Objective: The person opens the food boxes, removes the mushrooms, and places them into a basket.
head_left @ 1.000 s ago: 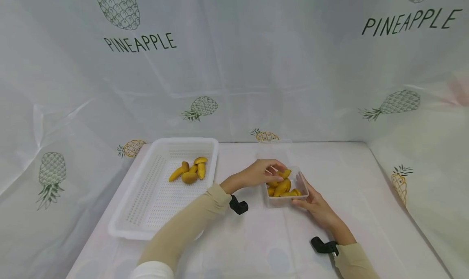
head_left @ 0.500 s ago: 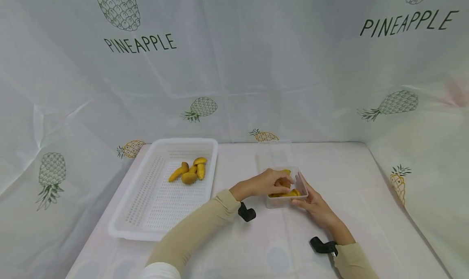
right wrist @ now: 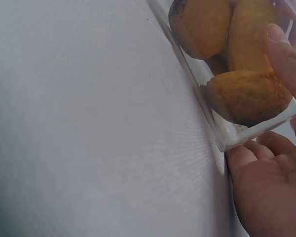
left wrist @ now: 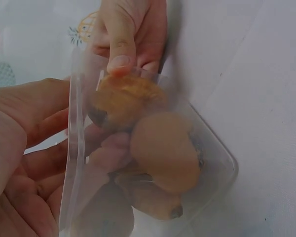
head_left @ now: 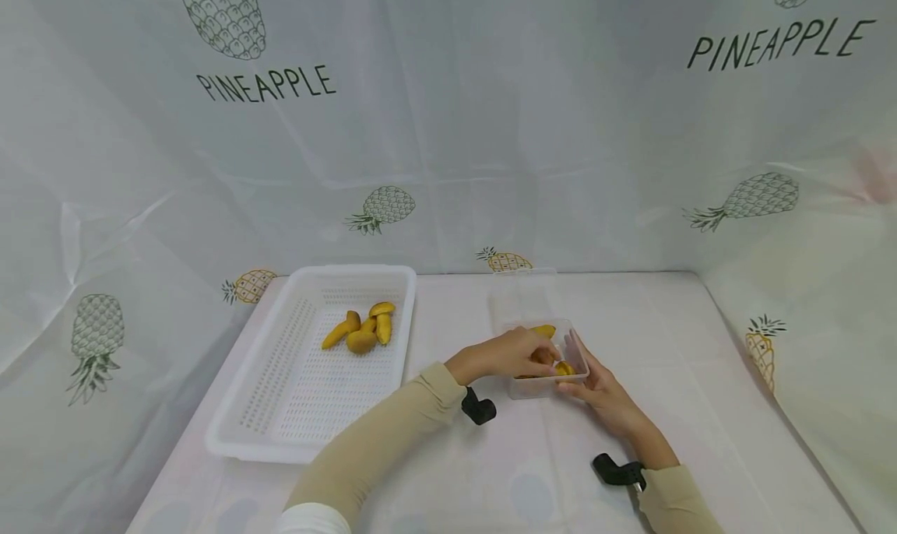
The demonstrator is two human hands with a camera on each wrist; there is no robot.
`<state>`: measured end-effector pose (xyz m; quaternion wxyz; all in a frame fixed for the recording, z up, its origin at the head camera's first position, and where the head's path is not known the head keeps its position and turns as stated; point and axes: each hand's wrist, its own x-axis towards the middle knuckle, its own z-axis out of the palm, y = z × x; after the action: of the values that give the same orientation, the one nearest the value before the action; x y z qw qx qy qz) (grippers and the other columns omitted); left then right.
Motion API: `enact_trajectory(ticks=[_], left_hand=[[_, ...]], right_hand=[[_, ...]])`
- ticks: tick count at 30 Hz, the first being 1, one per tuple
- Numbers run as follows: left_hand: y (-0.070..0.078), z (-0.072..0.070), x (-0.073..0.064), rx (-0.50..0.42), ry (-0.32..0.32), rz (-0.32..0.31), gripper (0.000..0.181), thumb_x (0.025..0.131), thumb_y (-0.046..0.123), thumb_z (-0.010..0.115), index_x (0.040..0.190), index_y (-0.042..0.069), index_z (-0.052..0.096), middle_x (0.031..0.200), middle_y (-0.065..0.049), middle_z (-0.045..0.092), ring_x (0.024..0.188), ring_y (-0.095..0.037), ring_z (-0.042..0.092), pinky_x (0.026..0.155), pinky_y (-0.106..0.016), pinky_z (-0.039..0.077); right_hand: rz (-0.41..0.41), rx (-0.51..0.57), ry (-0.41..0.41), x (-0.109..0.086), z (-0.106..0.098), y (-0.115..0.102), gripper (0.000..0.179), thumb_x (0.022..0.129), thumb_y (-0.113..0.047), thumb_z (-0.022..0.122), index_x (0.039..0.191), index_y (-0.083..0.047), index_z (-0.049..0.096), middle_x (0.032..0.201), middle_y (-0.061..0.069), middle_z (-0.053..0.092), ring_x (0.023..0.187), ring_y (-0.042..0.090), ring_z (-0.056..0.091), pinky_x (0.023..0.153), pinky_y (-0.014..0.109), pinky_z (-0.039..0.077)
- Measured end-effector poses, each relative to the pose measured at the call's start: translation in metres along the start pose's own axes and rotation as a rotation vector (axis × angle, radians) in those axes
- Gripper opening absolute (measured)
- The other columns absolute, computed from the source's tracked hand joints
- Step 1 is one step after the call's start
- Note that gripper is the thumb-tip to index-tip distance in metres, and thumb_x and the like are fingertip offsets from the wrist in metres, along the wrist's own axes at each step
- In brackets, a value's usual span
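Note:
My right hand grips the right side of a clear plastic box, its thumb on the wall. My left hand reaches over the left rim, fingers bent down among yellow-brown mushrooms inside. Through the cloudy wall in the left wrist view, its fingertips touch or lie right beside a mushroom; I cannot tell if they pinch one. Several mushrooms press against the wall near the right thumb. Part of the box's contents is hidden under the left hand.
A white perforated basket stands on the left of the table, several mushrooms grouped toward its far right. The box's clear lid lies folded back behind it. A pineapple-print sheet hangs along the table's back edge.
My left hand has moved from the far part of the box down and nearer its front, fingers now deeper inside. The right hand keeps its grip. The basket's mushrooms are unchanged.

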<state>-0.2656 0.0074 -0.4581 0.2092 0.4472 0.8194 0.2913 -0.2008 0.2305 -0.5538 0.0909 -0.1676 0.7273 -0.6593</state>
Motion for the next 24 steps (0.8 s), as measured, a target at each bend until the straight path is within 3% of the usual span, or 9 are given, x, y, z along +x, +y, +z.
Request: enact_trajectory(ticks=[10, 20, 24], left_hand=[[0.0036, -0.0003, 0.0035, -0.031, -0.016, -0.077, 0.031, 0.097, 0.019, 0.069, 0.122, 0.001, 0.069, 0.105, -0.001, 0.074, 0.088, 0.001, 0.065, 0.074, -0.012, 0.051], [0.0077, -0.0013, 0.0033, -0.038, -0.012, -0.051, 0.018, 0.097, 0.012, 0.068, 0.111, 0.003, 0.075, 0.101, 0.003, 0.074, 0.089, 0.002, 0.065, 0.074, -0.011, 0.051], [0.0091, -0.0003, 0.002, -0.036, 0.015, -0.062, 0.019, 0.097, 0.01, 0.066, 0.112, 0.002, 0.074, 0.1, 0.003, 0.074, 0.08, 0.003, 0.063, 0.068, -0.012, 0.05]], right_hand=[[-0.012, -0.002, 0.003, 0.0008, -0.0001, 0.0013, 0.095, 0.095, -0.001, 0.066, 0.162, -0.025, 0.004, 0.164, 0.02, -0.005, 0.147, 0.042, -0.007, 0.102, 0.007, 0.028], [-0.001, 0.006, 0.005, 0.0, 0.0005, 0.0013, 0.094, 0.095, 0.0, 0.065, 0.162, -0.026, 0.003, 0.164, 0.02, -0.006, 0.148, 0.041, -0.007, 0.101, 0.006, 0.028], [0.014, 0.012, 0.011, -0.0004, 0.0013, -0.0006, 0.095, 0.095, -0.002, 0.066, 0.162, -0.029, 0.004, 0.164, 0.018, -0.005, 0.148, 0.04, -0.007, 0.101, 0.006, 0.028]])
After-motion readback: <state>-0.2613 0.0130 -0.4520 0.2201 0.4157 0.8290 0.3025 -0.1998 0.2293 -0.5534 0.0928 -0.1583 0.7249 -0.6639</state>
